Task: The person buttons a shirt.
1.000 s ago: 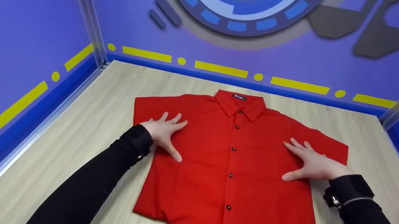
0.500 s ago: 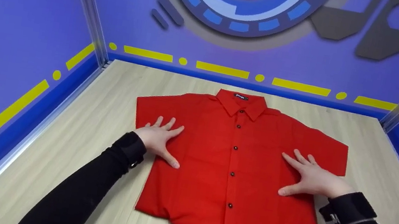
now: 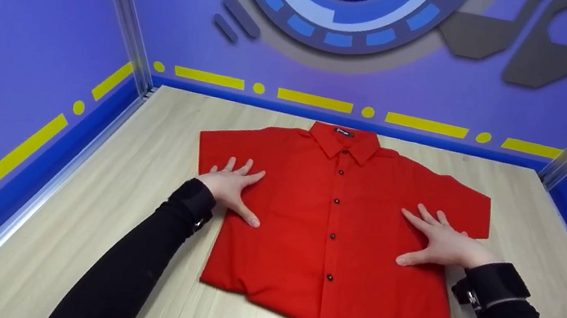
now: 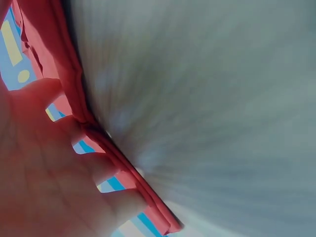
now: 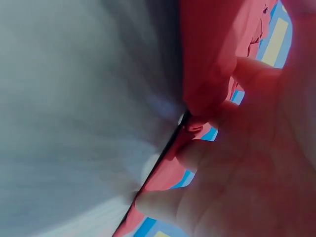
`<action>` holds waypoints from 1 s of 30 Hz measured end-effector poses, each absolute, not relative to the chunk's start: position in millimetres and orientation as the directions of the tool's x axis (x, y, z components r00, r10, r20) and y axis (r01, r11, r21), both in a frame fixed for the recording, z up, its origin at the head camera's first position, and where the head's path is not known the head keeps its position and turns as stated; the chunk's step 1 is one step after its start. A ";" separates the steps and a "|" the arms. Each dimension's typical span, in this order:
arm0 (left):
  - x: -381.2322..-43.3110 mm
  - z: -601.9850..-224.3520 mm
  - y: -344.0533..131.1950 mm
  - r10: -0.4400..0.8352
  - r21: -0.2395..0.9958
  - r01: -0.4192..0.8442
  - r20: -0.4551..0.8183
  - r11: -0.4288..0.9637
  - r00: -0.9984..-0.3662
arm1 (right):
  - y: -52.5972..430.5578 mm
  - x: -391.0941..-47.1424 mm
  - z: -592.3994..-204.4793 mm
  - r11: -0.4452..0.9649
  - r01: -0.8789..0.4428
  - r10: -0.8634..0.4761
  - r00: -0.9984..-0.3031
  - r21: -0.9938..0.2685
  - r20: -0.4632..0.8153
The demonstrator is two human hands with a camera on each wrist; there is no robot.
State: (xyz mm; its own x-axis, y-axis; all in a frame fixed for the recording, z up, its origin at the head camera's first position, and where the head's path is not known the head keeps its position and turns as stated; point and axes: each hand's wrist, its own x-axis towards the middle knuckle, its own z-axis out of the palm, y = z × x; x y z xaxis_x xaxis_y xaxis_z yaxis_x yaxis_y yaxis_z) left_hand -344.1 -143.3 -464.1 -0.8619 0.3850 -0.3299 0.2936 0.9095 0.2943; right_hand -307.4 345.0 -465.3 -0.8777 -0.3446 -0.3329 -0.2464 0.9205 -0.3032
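Observation:
A red short-sleeved shirt lies flat on the table, buttoned down the front, its collar toward the back wall. Its lower edge is uneven, with slight puckers. My left hand rests with spread fingers on the shirt's left side, just below the sleeve. On the opposite side, my right hand lies spread in the same way under the other sleeve. Both wrist views show the fingertips of the left hand and the right hand touching the red cloth, palms raised off it.
The pale wood table is walled in on three sides by blue panels with yellow dashes. Metal posts stand at the back corners. Black bands circle both wrists.
Both hands first drew a little toward me, then moved back away. The shirt has shifted slightly toward the back wall, its lower edge now farther from me. Fingers stayed spread.

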 end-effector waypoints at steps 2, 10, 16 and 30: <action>-345.8 -462.5 -142.8 0.384 0.298 0.291 -0.327 0.909 -0.864 | 346.9 -309.4 -462.9 0.916 -0.246 -0.351 -0.873 -0.317 -0.337; -345.0 -458.2 -139.4 0.358 0.277 0.270 -0.344 0.922 -0.868 | 360.7 -312.5 -462.2 0.905 -0.243 -0.363 -0.869 -0.349 -0.336; -334.9 -460.7 -136.3 0.414 0.264 0.338 -0.327 0.903 -0.850 | 363.5 -301.9 -468.1 0.913 -0.270 -0.356 -0.894 -0.307 -0.273; -327.1 -468.9 -142.1 0.378 0.325 0.287 -0.265 0.901 -0.887 | 363.6 -291.0 -467.4 0.898 -0.227 -0.353 -0.883 -0.377 -0.309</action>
State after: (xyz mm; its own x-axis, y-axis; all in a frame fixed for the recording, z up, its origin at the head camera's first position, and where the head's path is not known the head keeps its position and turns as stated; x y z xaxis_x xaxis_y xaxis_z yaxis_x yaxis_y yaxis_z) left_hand -327.1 -142.1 -468.9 -0.8869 0.3784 -0.2650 0.2875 0.9011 0.3247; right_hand -291.0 363.6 -467.4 -0.8833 -0.3530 -0.3087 -0.2269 0.8978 -0.3775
